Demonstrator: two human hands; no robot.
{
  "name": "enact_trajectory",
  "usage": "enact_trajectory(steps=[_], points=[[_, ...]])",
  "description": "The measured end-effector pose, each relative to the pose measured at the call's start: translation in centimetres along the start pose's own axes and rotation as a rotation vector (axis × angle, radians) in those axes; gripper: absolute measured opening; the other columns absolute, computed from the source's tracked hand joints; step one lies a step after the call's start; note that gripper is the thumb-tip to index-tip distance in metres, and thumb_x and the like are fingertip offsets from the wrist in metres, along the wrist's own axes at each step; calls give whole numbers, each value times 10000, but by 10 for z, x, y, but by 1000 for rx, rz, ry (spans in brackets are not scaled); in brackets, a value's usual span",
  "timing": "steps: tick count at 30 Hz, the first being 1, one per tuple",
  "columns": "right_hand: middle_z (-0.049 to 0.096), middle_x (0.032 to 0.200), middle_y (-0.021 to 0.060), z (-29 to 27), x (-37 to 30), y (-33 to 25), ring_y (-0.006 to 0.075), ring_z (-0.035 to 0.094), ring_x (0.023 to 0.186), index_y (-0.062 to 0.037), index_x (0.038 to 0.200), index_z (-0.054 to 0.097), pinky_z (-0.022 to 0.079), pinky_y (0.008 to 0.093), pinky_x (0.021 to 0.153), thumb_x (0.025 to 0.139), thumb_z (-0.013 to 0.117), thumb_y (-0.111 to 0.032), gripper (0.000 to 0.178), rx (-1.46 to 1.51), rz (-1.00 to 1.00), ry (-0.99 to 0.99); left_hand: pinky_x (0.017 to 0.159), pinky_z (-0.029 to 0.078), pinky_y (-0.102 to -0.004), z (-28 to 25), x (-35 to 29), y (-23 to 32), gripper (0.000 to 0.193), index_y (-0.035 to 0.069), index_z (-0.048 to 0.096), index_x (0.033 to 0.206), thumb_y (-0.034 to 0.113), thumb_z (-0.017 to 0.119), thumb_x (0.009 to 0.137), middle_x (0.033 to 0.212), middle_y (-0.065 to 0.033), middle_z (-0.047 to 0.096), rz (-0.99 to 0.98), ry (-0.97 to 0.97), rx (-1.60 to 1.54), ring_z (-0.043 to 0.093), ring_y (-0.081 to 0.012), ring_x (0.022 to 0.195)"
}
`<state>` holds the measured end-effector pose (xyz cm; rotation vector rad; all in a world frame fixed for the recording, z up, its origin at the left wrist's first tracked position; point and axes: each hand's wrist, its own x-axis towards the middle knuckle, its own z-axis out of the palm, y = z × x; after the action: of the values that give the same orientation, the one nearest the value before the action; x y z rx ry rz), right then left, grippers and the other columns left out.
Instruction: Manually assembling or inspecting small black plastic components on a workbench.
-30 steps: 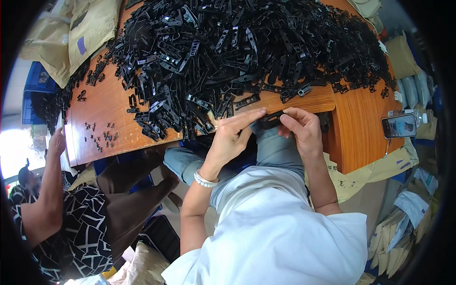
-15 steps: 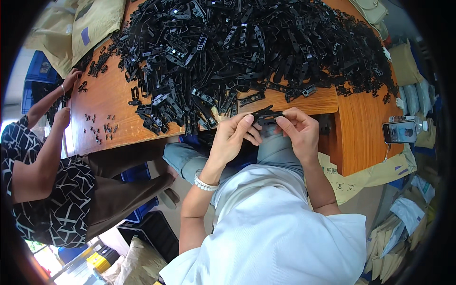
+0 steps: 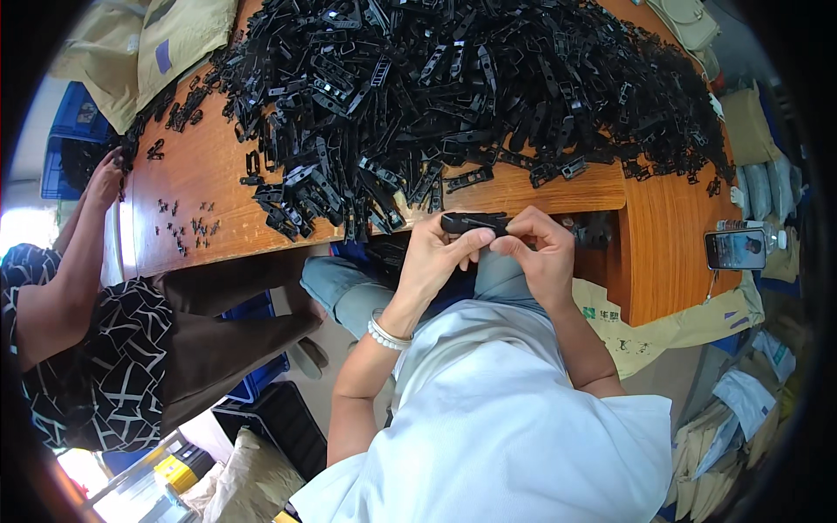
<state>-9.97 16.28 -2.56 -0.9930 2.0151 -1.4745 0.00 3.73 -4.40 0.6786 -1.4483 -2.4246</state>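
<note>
Just off the table's front edge, a black elongated plastic part [image 3: 471, 222] is held level between my two hands. My left hand [image 3: 433, 251] grips its left end, thumb along the near side and fingers behind. At the part's right end, the thumb and fingers of my right hand [image 3: 540, 248] are pinched together on it. Whether anything small sits in that pinch is hidden by the fingers. Beyond my hands, a large heap of similar black plastic parts [image 3: 436, 96] covers much of the wooden table [image 3: 196, 157].
To the left, a person in a patterned shirt [image 3: 131, 357] works at the table's corner. Small dark pieces [image 3: 200, 228] lie scattered near them. A phone [image 3: 735, 249] stands at the right edge. Bags [image 3: 187, 44] rest at the far left; an open drawer space [image 3: 593, 231] is under the tabletop.
The black part has turned in my hands, now showing a smooth solid side. My right hand has drawn slightly left and closer to my left hand. The other person's hands have shifted left.
</note>
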Motion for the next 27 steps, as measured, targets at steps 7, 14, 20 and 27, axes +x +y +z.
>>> enact_trajectory(steps=[7,14,20,27], points=[[548,796,24,15,4,-5,72,521,690,17,916,603,392,174,584,743,683,-78,213,439,206,121,473,318,-186,-4,2,3,172,7,579,726,148,667,768,637,24,489,135,-28,58,425,-44,542],[587,775,47,9,9,8,60,504,588,18,972,601,372,169,516,811,604,-95,196,502,211,133,563,392,-247,-16,31,14,143,-37,569,791,102,598,785,723,-61,512,316,-203,438,491,-138,632],[603,675,59,10,10,23,51,469,529,27,966,601,359,163,489,808,581,-69,186,470,327,160,635,456,-332,-26,102,32,79,3,603,739,17,572,667,827,-108,532,805,289,1561,521,-254,778],[616,678,66,23,17,42,59,496,530,47,923,596,377,173,477,800,599,-71,171,433,343,38,635,454,-295,-28,118,43,83,34,624,666,72,551,659,831,-97,540,855,-65,1910,517,-224,816]])
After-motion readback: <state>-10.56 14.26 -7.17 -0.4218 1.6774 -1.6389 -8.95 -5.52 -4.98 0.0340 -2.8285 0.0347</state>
